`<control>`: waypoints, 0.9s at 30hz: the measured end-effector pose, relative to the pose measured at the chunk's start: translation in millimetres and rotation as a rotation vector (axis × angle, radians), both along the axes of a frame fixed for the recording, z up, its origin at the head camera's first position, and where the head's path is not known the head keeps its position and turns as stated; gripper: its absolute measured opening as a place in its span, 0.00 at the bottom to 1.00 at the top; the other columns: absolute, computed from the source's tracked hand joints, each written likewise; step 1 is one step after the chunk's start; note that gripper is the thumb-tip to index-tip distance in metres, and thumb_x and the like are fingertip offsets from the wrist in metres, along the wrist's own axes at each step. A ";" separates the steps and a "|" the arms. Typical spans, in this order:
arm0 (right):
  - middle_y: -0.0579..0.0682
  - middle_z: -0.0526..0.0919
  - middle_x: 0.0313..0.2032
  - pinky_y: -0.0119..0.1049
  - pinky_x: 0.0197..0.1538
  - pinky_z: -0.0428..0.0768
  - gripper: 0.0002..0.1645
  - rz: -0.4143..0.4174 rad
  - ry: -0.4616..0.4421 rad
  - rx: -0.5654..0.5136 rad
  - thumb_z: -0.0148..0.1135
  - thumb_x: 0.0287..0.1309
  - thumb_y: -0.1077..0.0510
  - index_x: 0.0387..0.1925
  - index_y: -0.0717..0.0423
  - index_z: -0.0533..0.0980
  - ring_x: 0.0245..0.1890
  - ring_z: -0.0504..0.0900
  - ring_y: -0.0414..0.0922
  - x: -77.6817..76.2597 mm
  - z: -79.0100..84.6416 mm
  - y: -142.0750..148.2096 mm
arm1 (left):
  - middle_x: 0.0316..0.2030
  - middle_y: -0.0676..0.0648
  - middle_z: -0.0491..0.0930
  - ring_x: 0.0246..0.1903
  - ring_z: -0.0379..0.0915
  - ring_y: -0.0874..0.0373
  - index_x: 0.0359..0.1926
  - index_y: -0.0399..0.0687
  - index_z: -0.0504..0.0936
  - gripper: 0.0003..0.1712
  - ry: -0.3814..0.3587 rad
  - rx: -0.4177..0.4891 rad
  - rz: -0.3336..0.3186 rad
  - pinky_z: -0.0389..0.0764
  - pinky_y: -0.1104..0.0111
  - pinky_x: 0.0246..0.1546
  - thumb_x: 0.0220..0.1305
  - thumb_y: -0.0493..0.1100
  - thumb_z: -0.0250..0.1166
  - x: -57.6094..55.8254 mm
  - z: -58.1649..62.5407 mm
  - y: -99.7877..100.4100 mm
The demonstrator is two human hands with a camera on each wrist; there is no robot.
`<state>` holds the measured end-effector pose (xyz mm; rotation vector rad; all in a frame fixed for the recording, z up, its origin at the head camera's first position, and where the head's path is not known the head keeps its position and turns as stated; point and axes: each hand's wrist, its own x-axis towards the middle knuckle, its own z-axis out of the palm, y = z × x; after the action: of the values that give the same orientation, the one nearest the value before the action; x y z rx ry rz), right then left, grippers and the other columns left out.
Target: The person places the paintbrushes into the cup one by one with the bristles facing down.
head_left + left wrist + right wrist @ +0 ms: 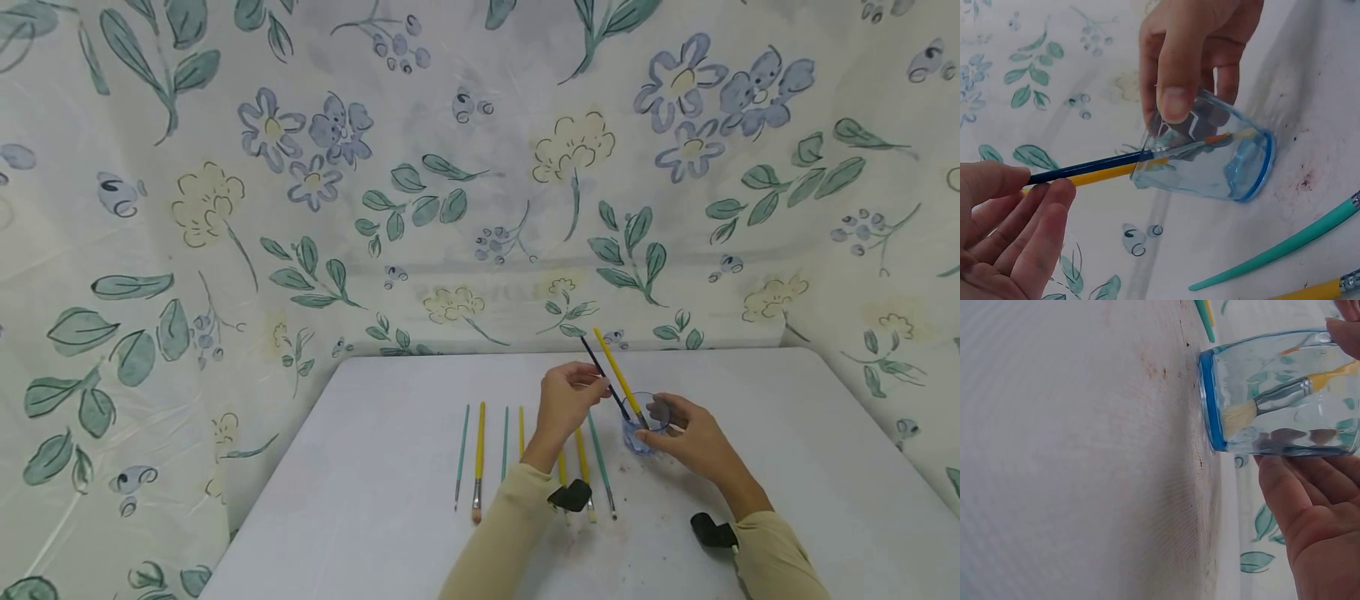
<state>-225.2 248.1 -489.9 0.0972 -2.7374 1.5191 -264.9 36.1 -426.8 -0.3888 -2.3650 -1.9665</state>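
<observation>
just right of the frame's centre, the left hand pinches a dark blue-handled paintbrush, tilted toward the upper left, its bristles inside a clear blue-based cup; the right hand, farther from that handle, grips the cup beside a leaning yellow-handled paintbrush.

White tbl; reddish-brown specks on top; floral sheet behind, blue/green/yel on white

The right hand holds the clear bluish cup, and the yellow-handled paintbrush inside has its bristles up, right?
No: the right wrist view shows the yellow-handled paintbrush has its pale bristles down inside the clear bluish cup. The right hand does hold it.
</observation>
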 end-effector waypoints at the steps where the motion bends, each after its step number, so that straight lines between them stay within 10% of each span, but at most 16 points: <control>1: 0.68 0.77 0.67 0.57 0.66 0.77 0.51 -0.003 -0.005 0.000 0.76 0.58 0.43 0.73 0.63 0.64 0.68 0.76 0.67 0.3 0.1 -0.3 | 0.38 0.39 0.90 0.34 0.90 0.55 0.47 0.35 0.86 0.13 0.007 -0.025 -0.001 0.88 0.71 0.38 0.65 0.38 0.71 0.1 -0.6 -0.5; 10: 0.68 0.77 0.66 0.57 0.66 0.77 0.51 0.001 -0.004 0.004 0.76 0.58 0.44 0.73 0.64 0.64 0.68 0.75 0.67 2.7 1.6 -0.6 | 0.42 0.45 0.91 0.40 0.90 0.56 0.59 0.41 0.84 0.24 0.050 -0.256 0.028 0.86 0.70 0.38 0.64 0.44 0.72 4.0 -0.7 -11.2; 27: 0.66 0.77 0.67 0.61 0.68 0.75 0.52 -0.010 -0.022 -0.013 0.76 0.57 0.42 0.74 0.59 0.62 0.69 0.74 0.68 0.8 -1.4 -1.5 | 0.41 0.40 0.91 0.39 0.90 0.49 0.53 0.39 0.86 0.19 0.069 -0.265 0.149 0.86 0.64 0.38 0.65 0.44 0.71 -1.2 -3.8 -79.0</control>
<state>-224.4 246.6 -491.3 0.0675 -2.7402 1.5452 -266.1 -42.9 -430.5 -0.2747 -2.5339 -1.5580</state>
